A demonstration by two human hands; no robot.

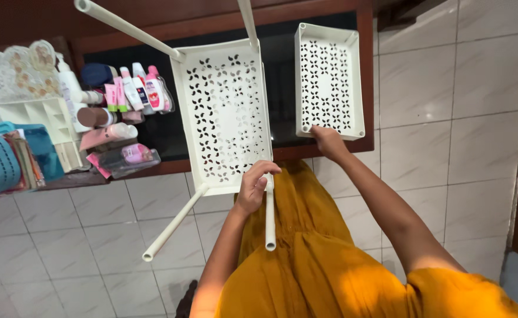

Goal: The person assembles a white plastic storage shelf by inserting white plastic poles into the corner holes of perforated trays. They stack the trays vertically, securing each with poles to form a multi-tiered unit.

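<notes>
A cream plastic shelf tray (pixel 220 112) with leaf-shaped cut-outs lies on a dark glass-topped table (pixel 282 65), with white tubes (pixel 170 227) sticking out of its corners. My left hand (pixel 253 185) grips the tray's near right corner where a tube (pixel 270 224) joins it. A second, smaller cream tray (pixel 329 76) lies to the right with no tubes. My right hand (pixel 328 141) holds its near left corner.
Bottles and tubes of toiletries (pixel 126 97) crowd the table's left side. A cream divided organiser (pixel 41 118) and a blue basket (pixel 0 159) stand further left. White marble floor tiles (pixel 435 88) surround the table. My orange garment (pixel 318 253) fills the lower middle.
</notes>
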